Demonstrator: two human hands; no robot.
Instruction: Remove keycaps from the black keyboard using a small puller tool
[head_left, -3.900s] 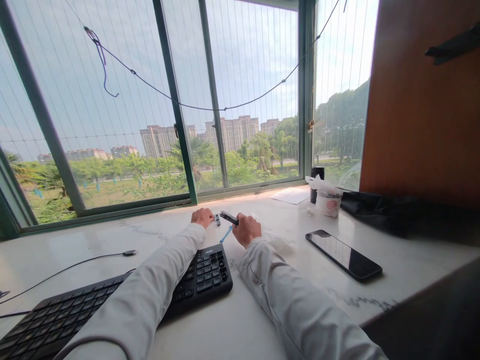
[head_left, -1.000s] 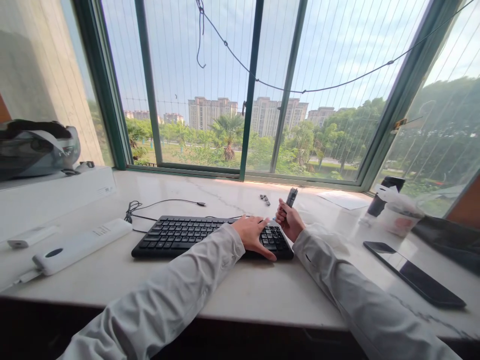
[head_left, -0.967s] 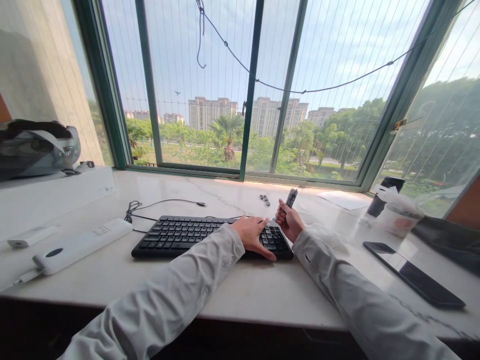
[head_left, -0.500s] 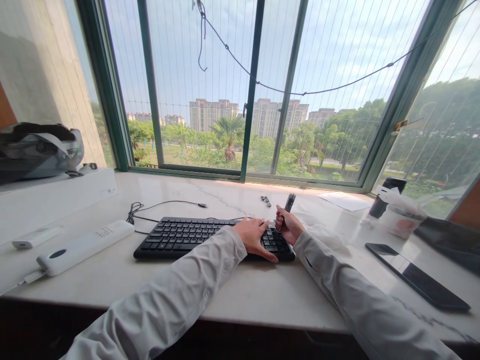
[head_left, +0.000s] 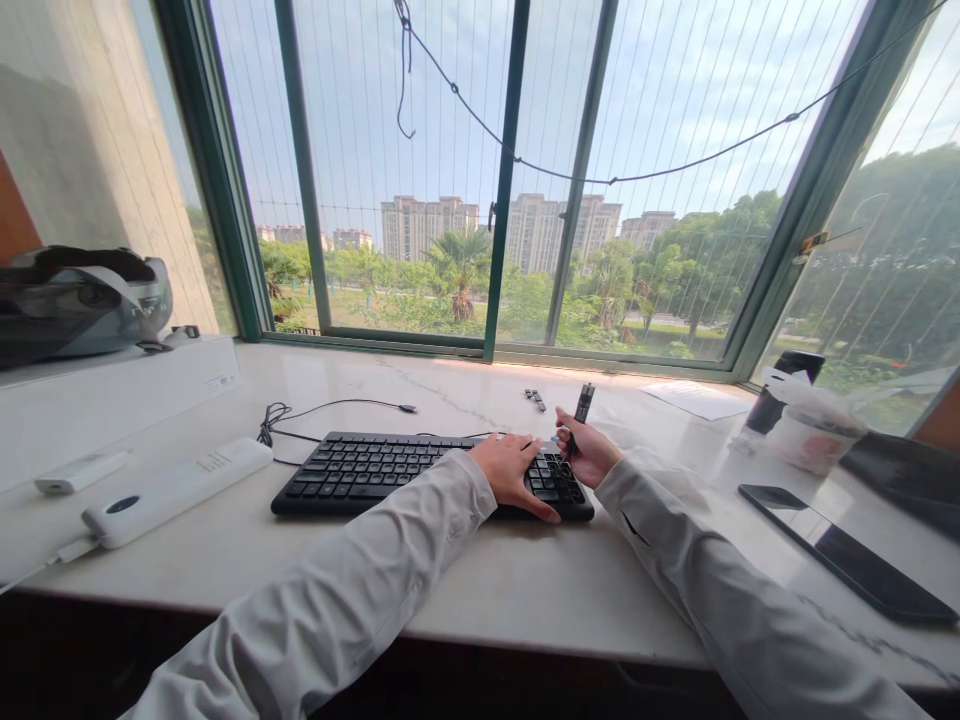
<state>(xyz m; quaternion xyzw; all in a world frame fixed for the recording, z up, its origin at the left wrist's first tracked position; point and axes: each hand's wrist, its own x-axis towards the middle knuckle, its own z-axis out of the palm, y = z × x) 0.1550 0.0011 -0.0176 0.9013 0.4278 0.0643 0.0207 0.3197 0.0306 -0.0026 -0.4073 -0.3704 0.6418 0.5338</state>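
Note:
My left hand (head_left: 512,473) lies flat on the right end of a black keyboard (head_left: 375,470), fingers spread over the number keys. My right hand (head_left: 589,450) is closed round a slim dark tool (head_left: 580,408) held nearly upright, its lower tip down at the keyboard's right end. Two small dark pieces (head_left: 534,399), perhaps keycaps, lie on the white marble sill (head_left: 465,590) just behind the hands.
A black cable (head_left: 330,408) curls left of the keyboard. A white power strip (head_left: 176,491), a small white device (head_left: 81,472) and a white box (head_left: 112,385) with a helmet (head_left: 75,305) sit left. At right lie a phone (head_left: 847,553), wrapped cup (head_left: 806,432), dark tumbler (head_left: 780,395) and paper (head_left: 694,398).
Since 3.9 s ago my view swung left and my left hand moved from the small pieces onto the keyboard. In the last second the tool's tip lowered to the keys.

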